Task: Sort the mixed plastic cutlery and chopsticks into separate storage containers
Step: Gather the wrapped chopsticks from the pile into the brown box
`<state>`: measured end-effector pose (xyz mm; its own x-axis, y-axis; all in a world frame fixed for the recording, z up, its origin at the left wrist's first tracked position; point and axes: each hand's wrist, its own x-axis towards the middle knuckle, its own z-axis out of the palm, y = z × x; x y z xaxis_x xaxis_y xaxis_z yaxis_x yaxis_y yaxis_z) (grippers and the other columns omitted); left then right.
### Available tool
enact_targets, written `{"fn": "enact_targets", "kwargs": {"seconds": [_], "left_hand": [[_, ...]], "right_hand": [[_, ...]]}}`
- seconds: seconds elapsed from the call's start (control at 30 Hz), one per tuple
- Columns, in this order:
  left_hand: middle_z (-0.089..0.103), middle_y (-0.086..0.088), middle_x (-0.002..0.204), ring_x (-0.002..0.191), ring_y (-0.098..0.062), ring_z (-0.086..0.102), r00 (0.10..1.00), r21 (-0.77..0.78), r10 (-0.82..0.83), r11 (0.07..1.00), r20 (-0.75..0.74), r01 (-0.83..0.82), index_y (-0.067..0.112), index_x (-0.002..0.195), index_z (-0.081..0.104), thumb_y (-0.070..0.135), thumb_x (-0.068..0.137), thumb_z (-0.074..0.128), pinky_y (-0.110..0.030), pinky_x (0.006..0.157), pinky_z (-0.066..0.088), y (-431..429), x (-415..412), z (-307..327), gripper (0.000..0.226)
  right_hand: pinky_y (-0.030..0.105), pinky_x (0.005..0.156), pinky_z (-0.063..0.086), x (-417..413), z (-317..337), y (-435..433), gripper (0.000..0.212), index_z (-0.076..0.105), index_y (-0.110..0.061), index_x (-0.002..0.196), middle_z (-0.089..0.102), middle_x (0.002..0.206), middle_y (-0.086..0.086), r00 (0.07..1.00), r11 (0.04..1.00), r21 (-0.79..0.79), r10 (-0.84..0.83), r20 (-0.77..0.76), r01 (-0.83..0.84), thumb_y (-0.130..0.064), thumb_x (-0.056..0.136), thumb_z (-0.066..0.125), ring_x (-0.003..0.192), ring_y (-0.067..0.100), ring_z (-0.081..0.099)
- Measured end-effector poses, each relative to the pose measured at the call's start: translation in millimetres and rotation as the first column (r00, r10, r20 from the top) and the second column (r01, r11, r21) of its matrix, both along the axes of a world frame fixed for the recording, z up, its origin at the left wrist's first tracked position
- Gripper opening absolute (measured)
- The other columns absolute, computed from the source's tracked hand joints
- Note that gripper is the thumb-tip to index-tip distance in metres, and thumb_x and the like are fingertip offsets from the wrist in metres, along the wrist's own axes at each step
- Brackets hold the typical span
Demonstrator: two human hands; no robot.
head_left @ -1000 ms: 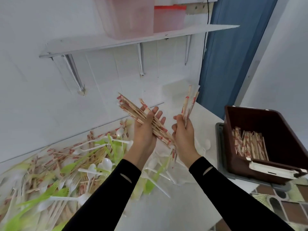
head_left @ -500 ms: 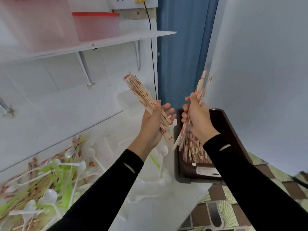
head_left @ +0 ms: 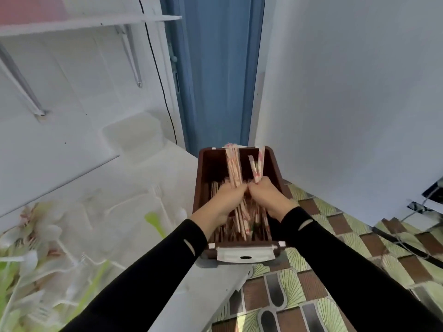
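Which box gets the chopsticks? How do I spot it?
Find the blue door, then drop down to the white counter. The box at its right edge is dark brown with a white front latch and holds chopsticks, unlike the pale tub nearby.

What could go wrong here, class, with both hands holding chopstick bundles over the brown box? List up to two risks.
1. The box seems to sit at the table corner, beside open floor; pressing down with the left hand and right hand might tip it off.
2. The left bundle and right bundle reach past the far rim; released at a tilt, sticks could slide over it.
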<state>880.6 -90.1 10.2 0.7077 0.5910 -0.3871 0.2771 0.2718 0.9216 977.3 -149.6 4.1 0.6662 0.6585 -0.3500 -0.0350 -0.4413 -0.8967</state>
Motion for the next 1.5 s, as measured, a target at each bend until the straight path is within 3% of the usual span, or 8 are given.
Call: {"fn": "enact_targets", "kwargs": {"seconds": [0.13,0.27,0.37,0.67,0.93,1.1,1.3,1.5], "left_hand": [[0.057,0.0,0.128,0.12,-0.022,0.054,0.913,0.407,-0.188,0.85,-0.362,0.335,0.014,0.136,0.055,0.023,0.101,0.047,-0.029,0.101,0.042,1.2,-6.8,-3.9,0.036],[0.059,-0.01,0.106,0.098,-0.025,0.058,0.554,0.35,-0.225,0.575,-0.802,0.74,0.007,0.12,0.058,0.027,0.095,0.059,-0.031,0.08,0.046,-1.9,-10.3,-9.6,0.032],[0.061,-0.014,0.107,0.102,-0.03,0.061,0.563,0.362,-0.199,0.589,-0.802,0.723,0.007,0.123,0.06,0.018,0.096,0.054,-0.033,0.079,0.046,0.4,-7.3,-13.7,0.03],[0.033,-0.023,0.15,0.129,-0.036,0.047,0.71,0.441,-0.014,0.776,-0.704,0.452,0.007,0.154,-0.004,0.015,0.09,0.062,-0.037,0.101,0.044,8.5,-3.7,-18.5,0.092],[0.013,-0.012,0.155,0.139,-0.04,0.021,0.542,0.443,-0.037,0.532,-0.84,0.722,0.013,0.144,0.037,0.015,0.092,0.061,-0.046,0.11,0.034,2.8,-7.4,-19.1,0.057],[0.012,-0.016,0.155,0.14,-0.04,0.021,0.446,0.395,0.023,0.508,-0.895,0.765,0.005,0.143,0.039,0.005,0.096,0.051,-0.044,0.11,0.034,-1.1,-3.0,-18.4,0.048],[0.023,-0.026,0.15,0.125,-0.04,0.048,0.522,0.474,0.038,0.475,-0.852,0.741,-0.001,0.139,0.045,0.005,0.1,0.04,-0.04,0.106,0.042,0.3,-10.7,-11.0,0.04],[0.048,-0.001,0.133,0.119,-0.016,0.051,0.955,0.865,-0.002,0.424,-0.296,0.269,0.016,0.116,0.067,0.01,0.096,0.051,-0.026,0.098,0.042,1.5,-35.6,2.2,0.025]], "right_hand": [[0.04,0.092,0.05,-6.3,-5.3,5.3,0.074,0.005,0.001,0.15,0.054,0.128,0.02,0.972,0.95,-0.278,0.186,0.145,-0.141,-0.021,0.097,0.052,0.111,0.032,0.058],[0.029,0.062,0.044,-7.0,0.2,-0.2,0.09,-0.022,-0.01,0.152,0.06,0.121,0.021,0.932,0.9,-0.394,0.288,0.219,-0.185,-0.017,0.098,0.05,0.073,0.02,0.058],[0.025,0.051,0.04,-8.3,-2.2,-4.0,0.099,-0.03,-0.014,0.149,0.065,0.105,0.015,0.918,0.889,-0.399,0.331,0.22,-0.225,-0.027,0.098,0.055,0.062,0.014,0.055],[0.036,0.091,0.049,-4.8,-7.0,-2.2,0.073,-0.002,-0.002,0.155,0.048,0.139,0.026,0.884,0.93,-0.345,0.262,0.387,-0.125,-0.002,0.097,0.042,0.114,0.033,0.059],[0.039,0.109,0.035,-12.5,-0.6,-4.2,0.047,0.04,-0.011,0.144,0.008,0.159,0.02,0.708,0.697,-0.655,0.618,0.341,-0.293,-0.012,0.098,0.051,0.142,0.041,0.025],[0.035,0.108,0.038,-15.2,-0.3,0.2,0.043,0.044,-0.004,0.14,0.025,0.152,0.019,0.677,0.642,-0.673,0.68,0.281,-0.366,-0.01,0.098,0.051,0.136,0.033,0.039],[0.031,0.085,0.052,-13.1,-12.2,2.4,0.03,0.065,-0.005,0.118,0.065,0.117,0.012,0.679,0.723,-0.574,0.643,0.354,-0.385,-0.005,0.089,0.059,0.105,0.026,0.062],[0.04,0.088,0.053,-23.8,-4.2,-6.0,0.03,0.063,-0.014,0.12,0.058,0.12,0.009,0.584,0.763,-0.58,0.618,0.526,-0.285,-0.016,0.091,0.057,0.106,0.029,0.06]]}}
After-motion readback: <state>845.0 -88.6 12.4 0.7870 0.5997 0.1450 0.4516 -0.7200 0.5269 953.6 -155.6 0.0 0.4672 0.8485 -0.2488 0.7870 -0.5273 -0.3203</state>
